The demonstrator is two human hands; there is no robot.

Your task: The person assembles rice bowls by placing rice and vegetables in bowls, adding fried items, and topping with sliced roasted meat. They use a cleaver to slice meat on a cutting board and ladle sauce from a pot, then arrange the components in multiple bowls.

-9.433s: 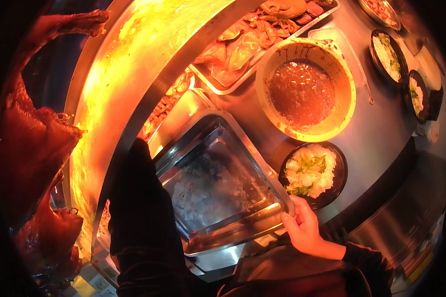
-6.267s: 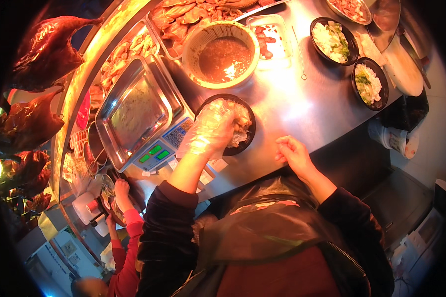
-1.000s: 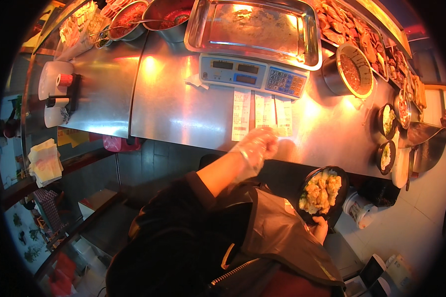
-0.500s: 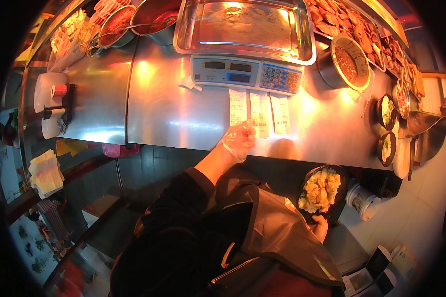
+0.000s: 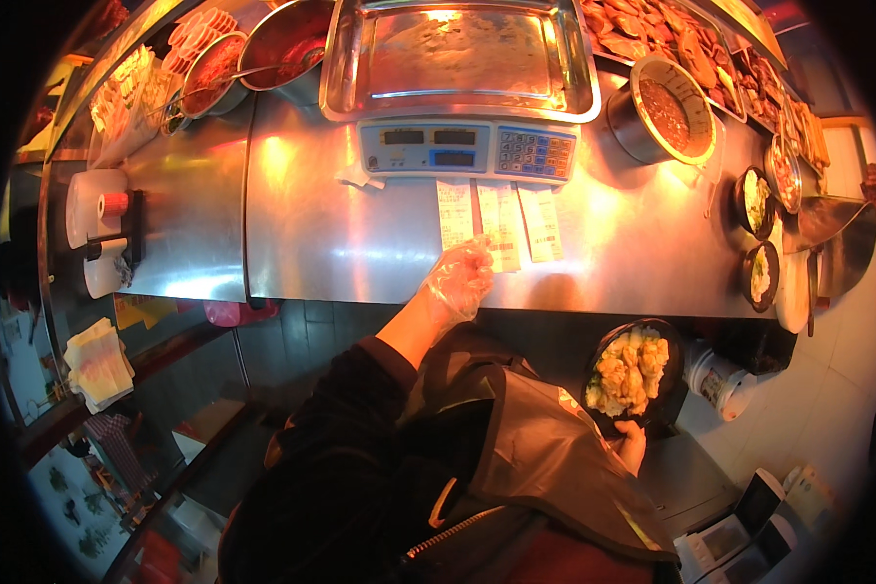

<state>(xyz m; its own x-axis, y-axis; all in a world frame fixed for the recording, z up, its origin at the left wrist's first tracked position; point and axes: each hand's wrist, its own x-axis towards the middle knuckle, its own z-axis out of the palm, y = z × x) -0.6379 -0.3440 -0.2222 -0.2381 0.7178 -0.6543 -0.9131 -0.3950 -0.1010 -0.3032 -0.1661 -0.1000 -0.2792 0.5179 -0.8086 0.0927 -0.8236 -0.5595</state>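
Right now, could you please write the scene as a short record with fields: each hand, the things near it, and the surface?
left hand: in a clear plastic glove, fingertips on the middle paper slip
right hand: bare, holds a black bowl of pale food pieces below the counter edge
paper slips: three, side by side, in front of the weighing scale
scale tray: steel, no whole items on it
surface: stainless steel counter
nearby: round pot of brown sauce; two small dark bowls
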